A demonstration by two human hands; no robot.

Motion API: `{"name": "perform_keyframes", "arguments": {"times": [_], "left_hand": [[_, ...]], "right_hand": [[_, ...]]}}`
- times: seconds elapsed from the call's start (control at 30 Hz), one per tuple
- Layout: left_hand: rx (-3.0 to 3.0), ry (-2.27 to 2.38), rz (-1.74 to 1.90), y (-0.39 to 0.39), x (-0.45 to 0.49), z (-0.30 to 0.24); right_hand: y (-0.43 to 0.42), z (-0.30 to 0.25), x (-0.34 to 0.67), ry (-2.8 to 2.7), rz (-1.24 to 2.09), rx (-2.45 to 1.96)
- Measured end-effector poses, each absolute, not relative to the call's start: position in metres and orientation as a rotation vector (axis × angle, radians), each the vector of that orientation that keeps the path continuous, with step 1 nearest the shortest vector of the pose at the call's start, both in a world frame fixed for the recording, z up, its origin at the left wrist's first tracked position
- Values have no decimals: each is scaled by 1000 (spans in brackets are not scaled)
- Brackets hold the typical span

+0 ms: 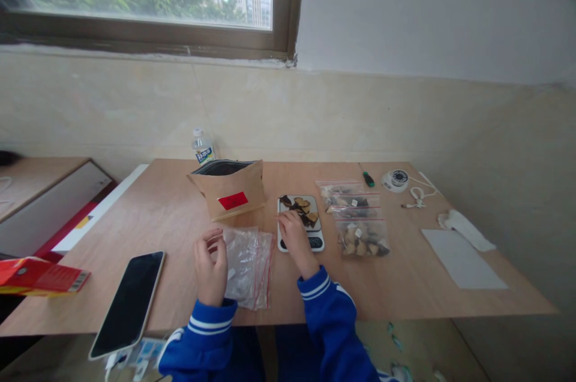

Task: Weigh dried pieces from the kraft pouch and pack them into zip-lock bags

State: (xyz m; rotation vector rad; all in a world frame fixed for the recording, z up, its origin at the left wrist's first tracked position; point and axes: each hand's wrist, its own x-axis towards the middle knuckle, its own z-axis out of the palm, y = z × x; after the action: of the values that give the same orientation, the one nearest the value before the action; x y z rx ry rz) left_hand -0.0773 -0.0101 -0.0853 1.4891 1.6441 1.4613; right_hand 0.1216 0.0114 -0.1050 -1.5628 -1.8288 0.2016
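Observation:
My left hand [209, 267] rests on the wooden table [405, 274] with its fingers curled at the left edge of a stack of empty clear zip bags [249, 267] with red seals. My right hand [294, 238] reaches over the front left corner of a small digital scale [316, 242] whose tray carries several brown and dark dried pieces [300, 209]; its fingers are bent down, and what they touch is hidden. Both arms wear blue sleeves with white stripes.
A brown paper pouch [230, 189] with a red label stands open behind the bags. Filled zip bags [357, 220] lie right of the scale. A phone [129, 303], water bottle [202, 147], white cable [416, 195], grey sheet [463, 259] and red-orange box [40, 275] are also present.

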Motion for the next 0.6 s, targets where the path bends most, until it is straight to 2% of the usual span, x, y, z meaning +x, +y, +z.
{"name": "perform_keyframes", "arguments": {"times": [0.27, 0.6], "left_hand": [[1490, 1642, 1416, -11, -83, -95], [1673, 1630, 1168, -17, -75, -118]], "right_hand": [[-13, -106, 126, -1787, -53, -1520], [-112, -147, 126, -1755, 287, -1462]]}}
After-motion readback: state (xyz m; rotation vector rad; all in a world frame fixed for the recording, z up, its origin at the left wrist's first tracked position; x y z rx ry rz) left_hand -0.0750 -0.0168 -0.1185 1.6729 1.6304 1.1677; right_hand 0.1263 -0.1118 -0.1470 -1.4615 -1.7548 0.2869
